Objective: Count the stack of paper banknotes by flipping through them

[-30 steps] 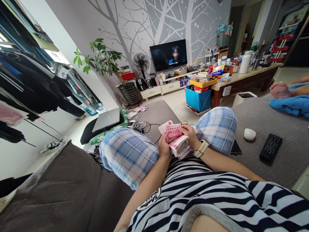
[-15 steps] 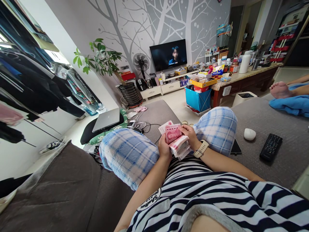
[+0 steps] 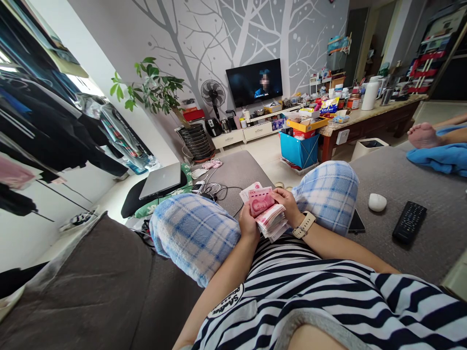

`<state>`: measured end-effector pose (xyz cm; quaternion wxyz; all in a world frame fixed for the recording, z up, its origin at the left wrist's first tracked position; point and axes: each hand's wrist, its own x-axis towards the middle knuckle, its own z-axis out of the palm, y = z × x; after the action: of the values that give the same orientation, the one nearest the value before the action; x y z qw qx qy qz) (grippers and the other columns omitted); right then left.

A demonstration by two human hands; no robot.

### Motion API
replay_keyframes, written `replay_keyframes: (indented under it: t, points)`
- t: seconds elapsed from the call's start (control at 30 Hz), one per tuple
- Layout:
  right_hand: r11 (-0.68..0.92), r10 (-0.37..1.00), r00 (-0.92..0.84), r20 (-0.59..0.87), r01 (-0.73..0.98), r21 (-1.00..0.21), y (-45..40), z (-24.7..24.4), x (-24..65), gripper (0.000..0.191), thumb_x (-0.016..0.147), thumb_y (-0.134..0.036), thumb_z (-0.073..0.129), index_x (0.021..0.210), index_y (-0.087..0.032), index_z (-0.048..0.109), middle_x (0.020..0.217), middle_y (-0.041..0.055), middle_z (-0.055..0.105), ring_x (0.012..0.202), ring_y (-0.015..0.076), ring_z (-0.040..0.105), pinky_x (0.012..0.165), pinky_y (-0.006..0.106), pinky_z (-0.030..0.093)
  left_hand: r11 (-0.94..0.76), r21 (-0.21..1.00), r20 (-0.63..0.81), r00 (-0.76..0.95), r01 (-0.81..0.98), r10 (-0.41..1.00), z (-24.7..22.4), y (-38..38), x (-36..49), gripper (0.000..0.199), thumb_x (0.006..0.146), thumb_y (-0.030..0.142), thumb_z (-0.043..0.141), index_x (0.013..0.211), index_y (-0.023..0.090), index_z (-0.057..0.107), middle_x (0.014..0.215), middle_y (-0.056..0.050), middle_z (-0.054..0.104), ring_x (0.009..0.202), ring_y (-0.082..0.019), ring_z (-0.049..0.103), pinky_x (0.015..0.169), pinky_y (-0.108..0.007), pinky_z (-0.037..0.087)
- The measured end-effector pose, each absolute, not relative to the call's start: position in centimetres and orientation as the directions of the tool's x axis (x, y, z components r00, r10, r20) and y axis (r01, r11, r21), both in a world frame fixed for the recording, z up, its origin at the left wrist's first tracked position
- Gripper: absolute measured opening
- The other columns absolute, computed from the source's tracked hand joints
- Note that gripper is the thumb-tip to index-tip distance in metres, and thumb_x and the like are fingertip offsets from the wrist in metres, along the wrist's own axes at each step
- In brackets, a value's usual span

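A folded stack of pink and white banknotes [image 3: 271,219] is held over my lap, between my knees. My left hand [image 3: 249,224] is closed round the left side of the stack. At its upper right, my right hand [image 3: 285,203] pinches the edge of a pink banknote [image 3: 260,201] that stands up above the stack and shows a printed portrait. Behind that note, further banknotes [image 3: 249,191] fan out to the upper left. A pale watch is on my right wrist.
On the grey sofa [image 3: 383,257] at right are a white case [image 3: 377,202], a black remote [image 3: 409,222] and a phone [image 3: 356,222]. A laptop [image 3: 161,181] and cables lie at left. Another person's foot [image 3: 423,135] rests at far right.
The upright pink banknote has tilted very slightly to the left. Both hands stay in nearly the same place.
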<state>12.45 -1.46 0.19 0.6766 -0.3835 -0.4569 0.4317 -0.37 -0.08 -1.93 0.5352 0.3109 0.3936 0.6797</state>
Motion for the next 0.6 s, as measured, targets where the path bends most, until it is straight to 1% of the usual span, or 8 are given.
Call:
replay_keyframes:
  t: [0.1,0.2,0.33,0.47,0.53,0.6]
  points:
    - [0.336,0.935,0.207,0.289,-0.250,-0.908,-1.47,0.17,12.42,0.035,0.070,-0.052,0.069,0.061,-0.020,0.056,0.057,-0.0033,0.047,0.058,0.0129,0.039,0.056,0.028,0.033,-0.098,0.864,-0.020,-0.229,-0.493,0.973,-1.50,-0.42,-0.20,0.015,0.074,0.030,0.065,0.069,0.016,0.069,0.071,-0.003,0.069,0.069,-0.017,0.064,0.070,-0.029,0.052]
    - [0.342,0.934,0.204,0.292,-0.277,-0.898,-1.42,0.03,12.34,0.038,0.071,-0.054,0.070,0.060,-0.021,0.055,0.055,-0.0040,0.045,0.055,0.0122,0.037,0.054,0.028,0.031,-0.081,0.845,-0.038,-0.210,-0.529,0.977,-1.20,-0.71,-0.03,0.014,0.072,0.029,0.066,0.070,0.016,0.068,0.069,-0.002,0.068,0.072,-0.019,0.067,0.072,-0.030,0.053]
    - [0.362,0.928,0.218,0.302,-0.337,-0.869,-1.29,-0.26,12.29,0.044,0.073,-0.059,0.071,0.059,-0.021,0.054,0.054,-0.0039,0.045,0.052,0.0112,0.037,0.051,0.028,0.029,-0.079,0.831,-0.023,-0.175,-0.551,0.984,-1.09,-0.86,0.06,0.015,0.072,0.029,0.067,0.077,0.014,0.070,0.076,-0.005,0.072,0.078,-0.022,0.069,0.076,-0.033,0.054]
    - [0.333,0.941,0.180,0.285,-0.356,-0.873,-1.30,-0.35,12.34,0.048,0.078,-0.067,0.063,0.065,-0.021,0.060,0.049,-0.0016,0.051,0.048,0.0129,0.043,0.051,0.029,0.032,-0.049,0.806,-0.024,-0.116,-0.590,0.993,-1.10,-0.87,0.09,0.019,0.074,0.028,0.066,0.085,0.014,0.071,0.085,-0.009,0.074,0.083,-0.025,0.072,0.082,-0.038,0.055]
    - [0.337,0.940,0.177,0.292,-0.345,-0.876,-1.31,-0.31,12.35,0.047,0.078,-0.066,0.064,0.065,-0.021,0.060,0.049,-0.0016,0.052,0.048,0.0129,0.044,0.053,0.029,0.034,-0.052,0.790,-0.015,-0.104,-0.611,0.994,-1.15,-0.82,0.15,0.019,0.074,0.027,0.066,0.088,0.014,0.071,0.086,-0.009,0.075,0.085,-0.026,0.072,0.084,-0.039,0.055]
    - [0.355,0.931,0.203,0.302,-0.321,-0.878,-1.28,-0.24,12.34,0.045,0.074,-0.063,0.070,0.064,-0.021,0.058,0.051,-0.0024,0.052,0.050,0.0122,0.044,0.055,0.029,0.035,-0.052,0.778,-0.012,-0.098,-0.626,0.995,-1.26,-0.72,0.21,0.018,0.074,0.026,0.067,0.087,0.015,0.070,0.086,-0.008,0.075,0.086,-0.026,0.073,0.086,-0.041,0.055]
